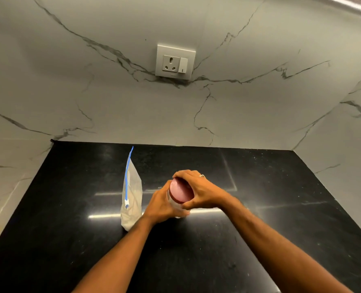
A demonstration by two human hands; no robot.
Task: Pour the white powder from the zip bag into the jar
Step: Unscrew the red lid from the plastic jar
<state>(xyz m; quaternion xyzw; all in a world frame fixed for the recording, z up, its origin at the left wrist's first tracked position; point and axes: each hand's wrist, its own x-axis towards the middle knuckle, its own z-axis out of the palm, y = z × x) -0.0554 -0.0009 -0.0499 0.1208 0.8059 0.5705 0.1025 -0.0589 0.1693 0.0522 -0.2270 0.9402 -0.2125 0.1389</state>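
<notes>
A clear zip bag (131,199) with a blue slider strip stands upright on the black counter, white powder filling its bottom. Just right of it stands a clear jar (178,207) with a pink-red lid (180,191) on top. My left hand (162,206) wraps around the jar's body from the left. Over the lid, my right hand (198,192) has its fingers curled around the lid's rim; a ring shows on one finger. Most of the jar's body is hidden behind my hands.
The black polished counter (260,208) sits in a corner of marble-patterned walls on the left, back and right. A wall socket with a switch (175,61) is on the back wall above the counter.
</notes>
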